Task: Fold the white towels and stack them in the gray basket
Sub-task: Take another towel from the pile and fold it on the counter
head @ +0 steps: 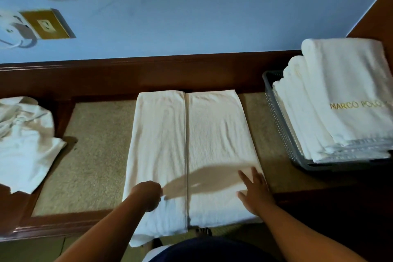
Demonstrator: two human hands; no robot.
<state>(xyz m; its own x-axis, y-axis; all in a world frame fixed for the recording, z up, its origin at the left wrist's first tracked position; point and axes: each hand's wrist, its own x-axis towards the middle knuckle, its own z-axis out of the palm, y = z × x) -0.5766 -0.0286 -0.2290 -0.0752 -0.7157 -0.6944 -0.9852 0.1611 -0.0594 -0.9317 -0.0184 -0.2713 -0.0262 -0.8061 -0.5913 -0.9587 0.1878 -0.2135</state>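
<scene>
A white towel [191, 138] lies lengthwise on the table with both long sides folded in to meet at a centre seam; its near end hangs over the table's front edge. My left hand [147, 194] sits on the left flap near the front, fingers curled under; whether it pinches cloth is hidden. My right hand [254, 190] presses flat on the right flap with fingers spread. At the right, the gray basket [282, 134] holds a stack of folded white towels [340, 102], the top one lettered MARCO POLO. A crumpled white towel [25, 142] lies at the left.
The table has a dark wooden frame [63, 223] around a beige inset top [93, 155], against a blue wall. A brass socket plate [47, 24] with a white plug and cable is on the wall at upper left. Floor shows below the table's front edge.
</scene>
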